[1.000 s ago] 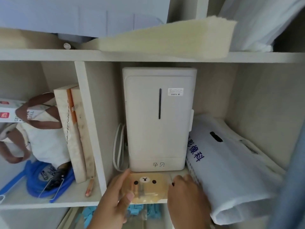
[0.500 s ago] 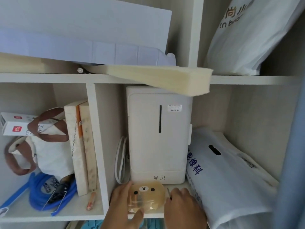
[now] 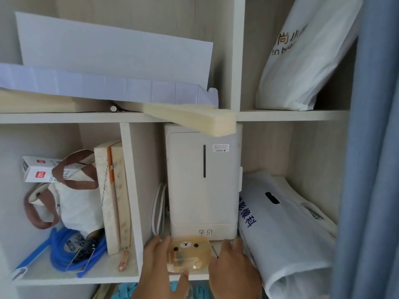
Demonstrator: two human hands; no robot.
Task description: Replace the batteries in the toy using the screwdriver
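The toy (image 3: 190, 254) is a translucent amber case with a bear face, lying on the white shelf (image 3: 71, 277) in front of a tall white appliance (image 3: 203, 190). My left hand (image 3: 157, 268) grips its left side, thumb along the front edge. My right hand (image 3: 234, 268) rests at the toy's right edge, back of the hand up, fingers curled. A thin dark shaft (image 3: 214, 252), which looks like the screwdriver's, sticks out beside its forefinger. No batteries show outside the toy.
A white plastic bag with blue print (image 3: 287, 234) fills the shelf's right side. A white cable (image 3: 157, 210) hangs left of the appliance. The left compartment holds a canvas bag (image 3: 73, 203), boards and blue tubing (image 3: 62, 253). A foam slab (image 3: 194, 120) overhangs from above; a blue curtain (image 3: 371, 147) hangs at right.
The view has tilted upward, showing more of the upper shelf. Both hands and the toy have slid a little further onto the shelf, toward the appliance.
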